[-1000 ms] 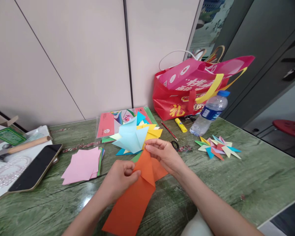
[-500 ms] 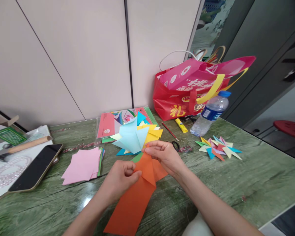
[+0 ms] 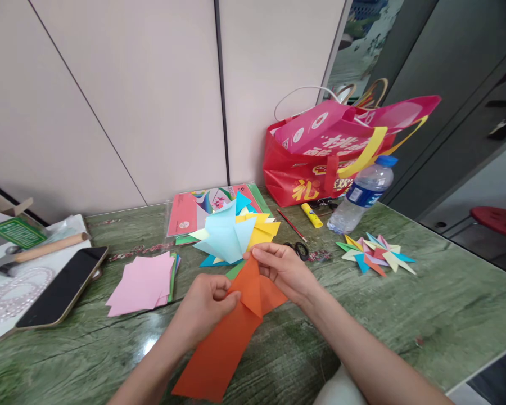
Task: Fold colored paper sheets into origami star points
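Between my two hands is a folded sheet of orange paper, its long strip slanting down toward the table's near edge. My left hand pinches its left side near the folded part. At its upper point, the thumb and fingers of my right hand are closed on the orange paper. A green paper corner peeks out behind it. Just beyond my hands sit folded light blue paper pieces and yellow ones, partly overlapping. The undersides of my fingers are hidden.
Pink paper squares lie left, near a phone and a hammer. Behind are a paper pack, red bag, glue stick, pencil and scissors. A bottle and multicoloured paper star stand right.
The orange paper's lower end has swung slightly left, and its folded part has tilted a little. Both hands keep their pinch on it, with the right fingers shifted slightly.
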Motion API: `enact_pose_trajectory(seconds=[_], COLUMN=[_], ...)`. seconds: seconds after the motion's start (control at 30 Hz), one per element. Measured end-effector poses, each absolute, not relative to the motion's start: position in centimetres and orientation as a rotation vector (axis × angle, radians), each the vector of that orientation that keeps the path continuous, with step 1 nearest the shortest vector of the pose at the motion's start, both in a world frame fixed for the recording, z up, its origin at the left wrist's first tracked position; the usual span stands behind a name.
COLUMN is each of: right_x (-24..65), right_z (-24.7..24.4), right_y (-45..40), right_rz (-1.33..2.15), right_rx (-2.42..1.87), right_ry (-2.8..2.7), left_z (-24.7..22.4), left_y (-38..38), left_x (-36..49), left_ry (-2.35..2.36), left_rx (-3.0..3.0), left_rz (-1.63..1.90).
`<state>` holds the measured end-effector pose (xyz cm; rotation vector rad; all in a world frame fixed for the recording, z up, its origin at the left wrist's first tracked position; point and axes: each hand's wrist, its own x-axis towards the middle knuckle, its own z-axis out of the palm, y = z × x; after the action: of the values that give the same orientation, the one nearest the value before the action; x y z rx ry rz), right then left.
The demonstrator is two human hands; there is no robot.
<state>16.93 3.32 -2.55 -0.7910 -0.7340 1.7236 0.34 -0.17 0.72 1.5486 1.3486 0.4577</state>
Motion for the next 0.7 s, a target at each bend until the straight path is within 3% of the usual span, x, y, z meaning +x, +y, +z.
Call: enact_pose_trajectory(seconds=[0.37,0.7], right_x=[16.72,16.06], right_z=[-2.55,-2.92], right_y=[3.36,3.14], right_rz=[1.687,1.418], right_rx=[-0.798,-0.895], right_ry=[-0.67,-0.873], left_z=[0.61,0.84], left_y=[0.07,-0.2], left_x=[0.28,0.65], left_ry=[1.352,1.351], left_rx=[1.585,1.48], left_rz=[0.488,0.482])
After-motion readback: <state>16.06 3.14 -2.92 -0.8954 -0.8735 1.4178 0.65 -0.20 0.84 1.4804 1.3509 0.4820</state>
